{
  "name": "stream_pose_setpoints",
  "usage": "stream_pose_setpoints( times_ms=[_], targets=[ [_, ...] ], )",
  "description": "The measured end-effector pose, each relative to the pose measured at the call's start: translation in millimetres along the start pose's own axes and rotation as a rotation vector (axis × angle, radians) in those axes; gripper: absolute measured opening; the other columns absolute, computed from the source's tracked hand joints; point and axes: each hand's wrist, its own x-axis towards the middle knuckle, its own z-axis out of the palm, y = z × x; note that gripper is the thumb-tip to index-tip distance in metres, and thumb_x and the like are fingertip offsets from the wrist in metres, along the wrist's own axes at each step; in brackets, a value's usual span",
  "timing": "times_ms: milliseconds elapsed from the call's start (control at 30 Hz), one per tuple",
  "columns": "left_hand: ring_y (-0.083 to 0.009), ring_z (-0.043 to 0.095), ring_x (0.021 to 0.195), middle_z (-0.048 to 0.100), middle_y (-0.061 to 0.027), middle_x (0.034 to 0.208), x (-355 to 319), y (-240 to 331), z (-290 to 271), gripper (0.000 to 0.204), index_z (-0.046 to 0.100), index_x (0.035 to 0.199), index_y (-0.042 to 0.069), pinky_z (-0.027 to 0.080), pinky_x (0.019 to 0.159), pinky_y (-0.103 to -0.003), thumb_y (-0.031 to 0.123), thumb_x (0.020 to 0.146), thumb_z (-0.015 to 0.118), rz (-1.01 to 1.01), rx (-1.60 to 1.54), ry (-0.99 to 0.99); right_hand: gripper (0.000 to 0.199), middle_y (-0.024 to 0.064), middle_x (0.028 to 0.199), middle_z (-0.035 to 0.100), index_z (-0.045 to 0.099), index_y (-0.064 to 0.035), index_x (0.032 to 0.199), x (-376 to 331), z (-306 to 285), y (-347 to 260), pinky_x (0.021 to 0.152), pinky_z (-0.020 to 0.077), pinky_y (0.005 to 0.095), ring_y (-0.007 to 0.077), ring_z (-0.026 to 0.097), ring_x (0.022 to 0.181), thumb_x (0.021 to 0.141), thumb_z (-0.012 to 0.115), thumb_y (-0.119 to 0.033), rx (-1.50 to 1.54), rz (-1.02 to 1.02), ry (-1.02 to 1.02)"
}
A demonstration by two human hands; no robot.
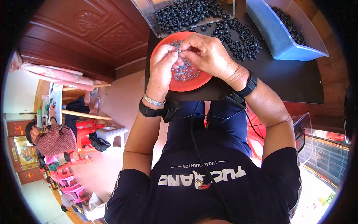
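Over a round red-orange dish point(201, 81), my two hands meet with their fingertips nearly touching. Between thumb and forefinger, my left hand point(163, 68) pinches a small silvery metal piece point(179, 51). The thumb and fingers of my right hand point(210, 56) close together right beside that piece; what lies between them is too small to make out. Many small shiny metal parts point(184, 74) are spread inside the dish below my fingers, partly covered by both hands. A dark strap circles each wrist, with a bracelet also on the left one.
Past the dish, a clear plastic bin point(163, 33) holds small black rounded parts. More black parts point(240, 42) lie loose on the dark tabletop point(298, 80). A blue bin point(278, 41) leans at the far right. Cables hang over my lap. A seated person point(56, 140) works off to the left.
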Motion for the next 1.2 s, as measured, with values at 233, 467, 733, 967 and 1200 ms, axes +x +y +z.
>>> stream_pose_setpoints(
  times_ms=[233,467,733,967,1200],
  targets=[
    [-0.0130,0.059,0.080,0.061,-0.0061,0.085,-1.5,-1.5,-1.4,0.015,0.054,0.098,0.003,0.044,0.073,-0.025,0.018,0.092,0.051,0.038,0.004,-0.006,0.014,0.0071,0.087,0.068,0.063,-0.0029,0.096,-1.3,3.2,6.5,0.069,0.0547,0.0273,0.0162,0.069,0.079,0.083,0.069,-0.005,0.196,0.102,-0.056],
    [-0.0106,0.056,0.080,0.061,-0.0060,0.090,2.4,-12.8,-6.5,0.012,0.053,0.100,0.003,0.046,0.076,-0.025,0.012,0.093,0.052,0.170,0.085,-0.005,0.012,0.0066,0.080,0.066,0.064,-0.0022,0.095,-0.1,3.4,3.5,0.065,0.0530,0.0268,0.0127,0.065,0.071,0.087,0.068,-0.011,0.262,0.192,-0.118],
    [-0.0091,0.051,0.074,0.055,-0.0035,0.080,1.5,-13.9,-3.5,0.009,0.054,0.096,0.001,0.044,0.068,-0.026,0.008,0.090,0.055,0.301,0.275,0.058,0.015,0.0060,0.073,0.064,0.063,-0.0020,0.094,0.9,2.0,4.7,0.064,0.0503,0.0273,0.0103,0.061,0.069,0.092,0.063,-0.016,0.279,0.223,-0.207],
    [-0.0095,0.053,0.079,0.056,-0.0031,0.084,0.3,-8.3,-7.6,0.013,0.054,0.094,0.002,0.044,0.073,-0.025,0.013,0.095,0.050,0.258,0.327,0.045,0.012,0.0070,0.081,0.065,0.064,-0.0016,0.099,1.0,1.2,2.0,0.069,0.0526,0.0276,0.0114,0.064,0.075,0.091,0.062,-0.009,0.365,0.272,-0.102],
    [-0.0095,0.052,0.077,0.056,-0.0030,0.082,2.6,-16.0,-10.3,0.012,0.054,0.092,0.001,0.044,0.075,-0.025,0.012,0.094,0.049,0.279,0.254,0.039,0.013,0.0055,0.088,0.068,0.063,-0.0022,0.102,-2.2,5.9,11.6,0.069,0.0536,0.0260,0.0118,0.067,0.080,0.089,0.061,-0.004,0.175,0.158,-0.101]
  ],
)
